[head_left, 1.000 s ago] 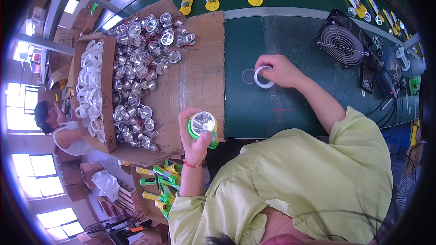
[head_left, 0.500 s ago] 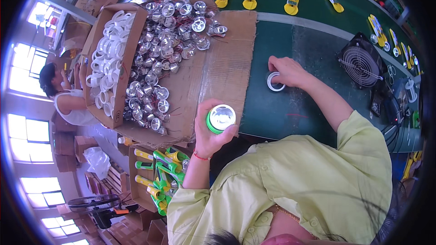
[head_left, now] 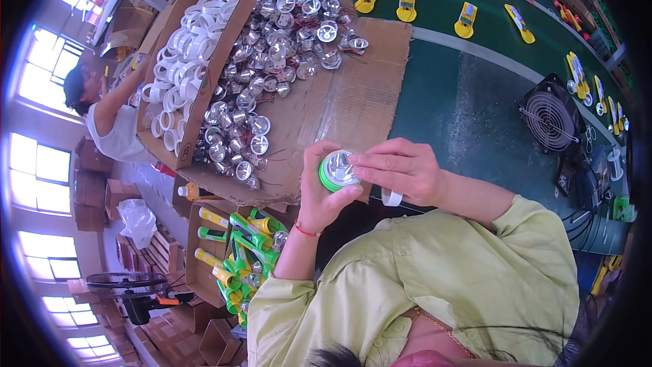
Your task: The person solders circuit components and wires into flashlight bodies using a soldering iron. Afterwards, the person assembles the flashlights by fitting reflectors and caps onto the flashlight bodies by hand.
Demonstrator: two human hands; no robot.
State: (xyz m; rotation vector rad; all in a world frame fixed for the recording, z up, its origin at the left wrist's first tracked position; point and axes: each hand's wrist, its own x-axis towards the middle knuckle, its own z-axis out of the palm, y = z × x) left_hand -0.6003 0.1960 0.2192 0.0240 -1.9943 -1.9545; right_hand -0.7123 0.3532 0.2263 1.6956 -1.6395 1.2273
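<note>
My left hand (head_left: 318,194) is wrapped round a green flashlight (head_left: 326,178), its round head facing up. Inside the head sits a shiny silver reflector (head_left: 337,168). Over it reaches my right hand (head_left: 407,171), its fingers pressed together and their tips on the head's right side. A white ring (head_left: 392,198) is held at the underside of my right hand, partly covered by it. Whether the fingertips pinch something small as well is hidden. To the left, many loose silver reflectors with red wires (head_left: 261,61) lie on a cardboard sheet (head_left: 367,88).
A cardboard box of white rings (head_left: 187,61) stands at the left. Below it, another box holds green and yellow flashlights (head_left: 248,245). Yellow flashlight parts (head_left: 466,20) line the green far belt. A black fan (head_left: 549,119) stands at right. A co-worker (head_left: 112,122) is at far left.
My right hand has come from the green tabletop to the flashlight's head, bringing the white ring along. My left hand still holds the flashlight. The whole view has shifted slightly.
</note>
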